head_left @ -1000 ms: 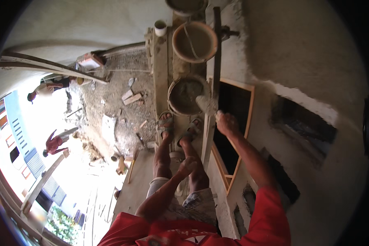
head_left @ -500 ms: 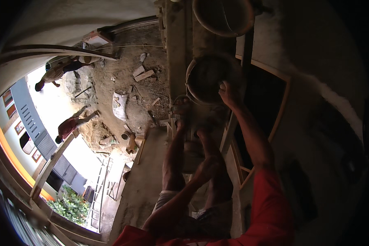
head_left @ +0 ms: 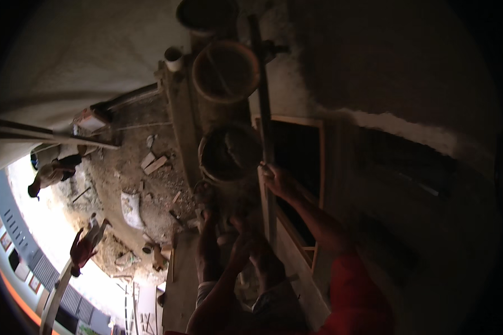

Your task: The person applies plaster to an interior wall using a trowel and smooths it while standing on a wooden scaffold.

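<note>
In the dim head view my right hand (head_left: 276,181) grips a trowel at the lower right of a mortar bucket (head_left: 212,159). The trowel's pale blade (head_left: 235,151) lies inside the bucket, over the dark mix. Low in the middle, my left hand (head_left: 241,245) rests by my knee; its fingers are too dark to read. My sandalled feet stand on wooden planks (head_left: 176,123), just below that bucket. A round orange-rimmed tub (head_left: 223,71) and another dark basin (head_left: 207,14) stand farther along the planks, beside a white cup (head_left: 173,60).
An upright pole (head_left: 254,33) runs beside the buckets. A wood-framed dark opening (head_left: 296,151) is at right, by the plastered wall (head_left: 391,67). Down at left lie broken bricks (head_left: 153,164), a sack (head_left: 132,209) and rubble, where two co-workers (head_left: 56,173) (head_left: 86,245) move about near beams.
The trowel has gone from the bucket's right rim down into it. My right hand dipped over the bucket and is back at its edge. The view has shifted and darkened; both co-workers have moved.
</note>
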Tool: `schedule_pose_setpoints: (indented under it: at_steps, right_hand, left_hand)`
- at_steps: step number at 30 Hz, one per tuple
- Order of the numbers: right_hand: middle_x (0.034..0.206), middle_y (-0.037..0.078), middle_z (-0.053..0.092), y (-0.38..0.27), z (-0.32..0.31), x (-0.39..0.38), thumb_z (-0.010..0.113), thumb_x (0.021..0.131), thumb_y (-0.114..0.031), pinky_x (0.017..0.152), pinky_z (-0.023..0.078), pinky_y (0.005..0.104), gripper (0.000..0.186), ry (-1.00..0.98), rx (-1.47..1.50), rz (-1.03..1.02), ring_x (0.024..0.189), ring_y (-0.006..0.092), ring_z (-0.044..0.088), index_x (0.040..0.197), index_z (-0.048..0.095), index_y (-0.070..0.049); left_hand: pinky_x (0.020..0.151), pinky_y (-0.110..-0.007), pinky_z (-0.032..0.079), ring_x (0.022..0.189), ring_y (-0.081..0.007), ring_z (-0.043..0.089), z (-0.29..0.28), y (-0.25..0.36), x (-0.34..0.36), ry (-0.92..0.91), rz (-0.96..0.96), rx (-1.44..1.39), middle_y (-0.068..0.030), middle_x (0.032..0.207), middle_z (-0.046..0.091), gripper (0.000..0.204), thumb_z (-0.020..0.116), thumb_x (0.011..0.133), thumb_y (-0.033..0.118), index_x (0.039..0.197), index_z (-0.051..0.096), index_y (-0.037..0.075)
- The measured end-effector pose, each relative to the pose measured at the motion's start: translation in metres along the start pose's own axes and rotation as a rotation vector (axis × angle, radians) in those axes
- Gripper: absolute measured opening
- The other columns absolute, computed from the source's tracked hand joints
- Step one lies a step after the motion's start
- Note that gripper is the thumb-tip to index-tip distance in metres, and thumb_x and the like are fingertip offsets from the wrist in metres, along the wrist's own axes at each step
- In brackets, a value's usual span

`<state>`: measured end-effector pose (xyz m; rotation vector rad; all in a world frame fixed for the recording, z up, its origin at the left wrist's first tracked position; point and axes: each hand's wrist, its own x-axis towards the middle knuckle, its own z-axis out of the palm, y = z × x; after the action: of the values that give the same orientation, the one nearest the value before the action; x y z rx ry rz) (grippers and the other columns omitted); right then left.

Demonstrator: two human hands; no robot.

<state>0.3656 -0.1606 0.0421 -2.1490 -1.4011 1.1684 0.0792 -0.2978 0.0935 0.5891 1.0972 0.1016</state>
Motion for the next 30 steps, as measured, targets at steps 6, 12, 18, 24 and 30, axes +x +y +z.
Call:
schedule_pose_setpoints:
  at_steps: [6, 12, 18, 24, 30]
  right_hand:
    - [0.105, 0.025, 0.064, -0.236, -0.249, -0.034, 0.075, 0.078, -0.016, 0.083, 0.052, 0.0445, 0.049, 0.021, -0.114, -0.016, 0.098, 0.0395, 0.065, 0.117, 0.051, 0.001]
    - [0.086, 0.014, 0.064, -0.41, -0.46, -0.079, 0.073, 0.076, -0.025, 0.07, 0.052, 0.0363, 0.046, 0.055, -0.222, -0.224, 0.08, 0.023, 0.065, 0.111, 0.055, -0.001]
    - [0.086, 0.012, 0.067, -0.495, -0.551, -0.104, 0.068, 0.084, -0.018, 0.059, 0.053, 0.0288, 0.052, -0.117, 0.258, -0.16, 0.068, 0.0165, 0.064, 0.128, 0.053, 0.005]
    - [0.075, 0.0, 0.055, -0.41, -0.707, -0.09, 0.063, 0.091, -0.034, 0.048, 0.045, 0.0246, 0.03, 0.802, -0.117, 0.112, 0.056, 0.0111, 0.049, 0.107, 0.056, -0.009]
    - [0.098, 0.012, 0.064, -0.47, -0.675, -0.153, 0.062, 0.091, -0.029, 0.06, 0.053, 0.0276, 0.056, 0.844, -0.323, 0.155, 0.07, 0.0157, 0.06, 0.138, 0.046, -0.004]
  left_hand:
    - [0.088, -0.032, 0.049, 0.106, -0.0287, 0.059, -0.056, 0.023, -0.02, 0.032, 0.287, 0.538, -0.0167, 0.118, 0.058, 0.039, 0.058, 0.091, 0.014, 0.126, 0.052, 0.0]
    - [0.079, -0.033, 0.052, 0.096, -0.0236, 0.061, -0.038, 0.078, -0.023, -0.023, 0.352, 0.57, -0.0138, 0.112, 0.059, 0.034, 0.057, 0.091, 0.013, 0.123, 0.054, 0.0]
    - [0.07, -0.033, 0.054, 0.087, -0.0185, 0.063, -0.004, 0.129, -0.035, -0.016, 0.433, 0.598, -0.0109, 0.106, 0.06, 0.03, 0.057, 0.091, 0.012, 0.119, 0.056, 0.001]
    - [0.085, -0.042, 0.051, 0.096, -0.0362, 0.06, -0.024, 0.105, -0.029, 0.062, 0.306, 0.507, -0.0171, 0.115, 0.058, 0.028, 0.067, 0.082, 0.02, 0.107, 0.063, 0.009]
    - [0.082, -0.044, 0.049, 0.088, -0.0368, 0.06, -0.074, 0.089, -0.011, 0.145, 0.199, 0.435, -0.0182, 0.113, 0.057, 0.028, 0.066, 0.081, 0.02, 0.106, 0.063, 0.008]
